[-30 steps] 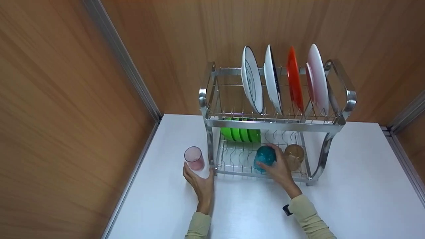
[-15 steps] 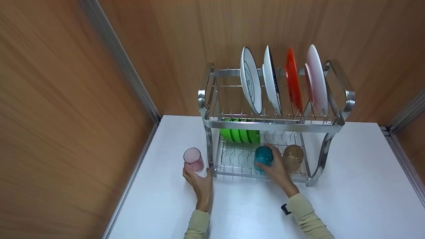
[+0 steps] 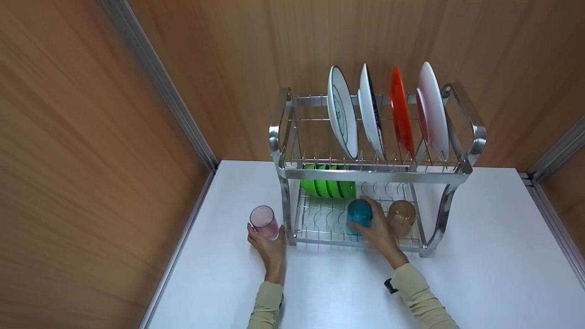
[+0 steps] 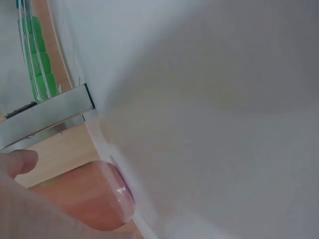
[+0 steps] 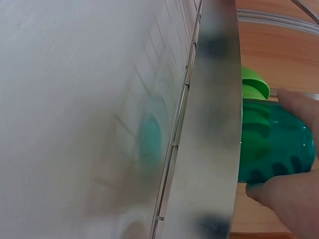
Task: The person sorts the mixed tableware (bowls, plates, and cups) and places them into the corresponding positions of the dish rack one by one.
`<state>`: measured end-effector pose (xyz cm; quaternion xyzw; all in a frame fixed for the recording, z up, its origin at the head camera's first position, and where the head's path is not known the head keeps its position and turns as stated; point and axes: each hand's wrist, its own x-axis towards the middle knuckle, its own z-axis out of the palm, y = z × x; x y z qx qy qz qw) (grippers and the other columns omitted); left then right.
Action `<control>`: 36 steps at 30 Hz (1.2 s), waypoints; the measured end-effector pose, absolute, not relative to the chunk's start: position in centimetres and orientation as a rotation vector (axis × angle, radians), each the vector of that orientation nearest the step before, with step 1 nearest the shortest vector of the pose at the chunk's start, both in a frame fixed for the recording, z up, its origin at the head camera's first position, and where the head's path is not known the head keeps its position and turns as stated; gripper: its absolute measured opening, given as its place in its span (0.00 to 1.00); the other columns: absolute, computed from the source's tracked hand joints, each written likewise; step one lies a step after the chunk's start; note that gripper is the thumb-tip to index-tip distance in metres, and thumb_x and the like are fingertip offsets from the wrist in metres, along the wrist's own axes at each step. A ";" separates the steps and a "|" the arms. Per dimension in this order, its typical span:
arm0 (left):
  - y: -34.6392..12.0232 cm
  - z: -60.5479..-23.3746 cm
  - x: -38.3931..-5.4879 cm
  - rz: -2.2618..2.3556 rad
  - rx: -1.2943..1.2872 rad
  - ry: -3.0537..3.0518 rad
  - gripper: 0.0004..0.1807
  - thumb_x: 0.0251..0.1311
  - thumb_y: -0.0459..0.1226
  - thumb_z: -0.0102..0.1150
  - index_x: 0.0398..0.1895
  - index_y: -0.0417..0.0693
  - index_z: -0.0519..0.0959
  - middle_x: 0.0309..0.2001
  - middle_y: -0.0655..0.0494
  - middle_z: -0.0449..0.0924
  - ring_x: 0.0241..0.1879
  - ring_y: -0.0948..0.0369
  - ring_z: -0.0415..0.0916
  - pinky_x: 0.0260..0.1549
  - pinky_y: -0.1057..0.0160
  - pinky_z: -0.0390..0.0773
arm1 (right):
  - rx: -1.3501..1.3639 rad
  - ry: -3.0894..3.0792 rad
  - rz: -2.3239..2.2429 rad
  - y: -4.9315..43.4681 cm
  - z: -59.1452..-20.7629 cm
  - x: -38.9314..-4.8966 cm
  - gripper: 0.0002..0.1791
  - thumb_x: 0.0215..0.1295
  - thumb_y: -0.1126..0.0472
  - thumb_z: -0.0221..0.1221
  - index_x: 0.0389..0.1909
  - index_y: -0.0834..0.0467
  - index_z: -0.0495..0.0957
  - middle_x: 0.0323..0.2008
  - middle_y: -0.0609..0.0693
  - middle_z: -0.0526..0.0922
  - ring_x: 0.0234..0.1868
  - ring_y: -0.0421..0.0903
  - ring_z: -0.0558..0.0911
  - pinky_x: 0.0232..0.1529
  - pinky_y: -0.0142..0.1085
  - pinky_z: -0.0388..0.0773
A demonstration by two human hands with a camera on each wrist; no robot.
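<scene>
A pink glass [image 3: 263,221] stands mouth up on the white table, left of the dish rack. My left hand [image 3: 268,251] is spread around its near side, fingers at the glass's left and thumb on the rack side. In the left wrist view a gap shows between the thumb [image 4: 24,162] and the pink glass [image 4: 94,196]. On the rack's lower tier my right hand [image 3: 379,228] grips an upside-down teal glass [image 3: 358,214], with thumb and fingers on opposite sides of it in the right wrist view. An upside-down amber glass [image 3: 402,218] stands just right of that hand.
The two-tier metal dish rack [image 3: 372,175] stands on the white table [image 3: 329,288]. Several plates, including a red plate [image 3: 401,112], stand upright on top. Several green bowls [image 3: 327,187] line the lower tier's back left. Wooden walls [image 3: 228,55] enclose the back and left.
My left hand has moved slightly left, up to the pink glass, and its thumb has come closer to the glass. The right hand keeps hold of the teal glass. The view has shifted slightly.
</scene>
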<state>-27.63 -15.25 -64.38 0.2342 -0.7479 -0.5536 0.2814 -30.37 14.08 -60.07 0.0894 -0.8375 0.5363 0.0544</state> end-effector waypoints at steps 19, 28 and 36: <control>-16.6 -65.0 -29.7 -1.682 0.648 -1.830 0.52 0.56 0.32 0.75 0.79 0.37 0.52 0.74 0.33 0.57 0.74 0.39 0.57 0.73 0.43 0.60 | 0.260 -2.573 1.656 14.1 -60.1 -30.6 0.49 0.60 0.55 0.75 0.76 0.50 0.56 0.74 0.59 0.61 0.75 0.64 0.61 0.71 0.65 0.59; -16.8 -64.7 -28.9 -1.726 0.692 -1.807 0.47 0.55 0.33 0.74 0.74 0.38 0.56 0.71 0.36 0.59 0.73 0.40 0.57 0.73 0.43 0.60 | 0.261 -2.614 1.619 14.3 -59.9 -30.4 0.52 0.59 0.56 0.75 0.78 0.50 0.53 0.74 0.61 0.60 0.75 0.66 0.60 0.71 0.64 0.60; -17.2 -64.6 -28.0 -1.787 0.635 -1.712 0.45 0.51 0.24 0.71 0.70 0.39 0.57 0.71 0.37 0.63 0.74 0.41 0.56 0.73 0.42 0.57 | 0.252 -2.626 1.584 14.5 -59.8 -30.5 0.58 0.57 0.53 0.76 0.80 0.56 0.47 0.77 0.60 0.56 0.77 0.63 0.58 0.74 0.61 0.58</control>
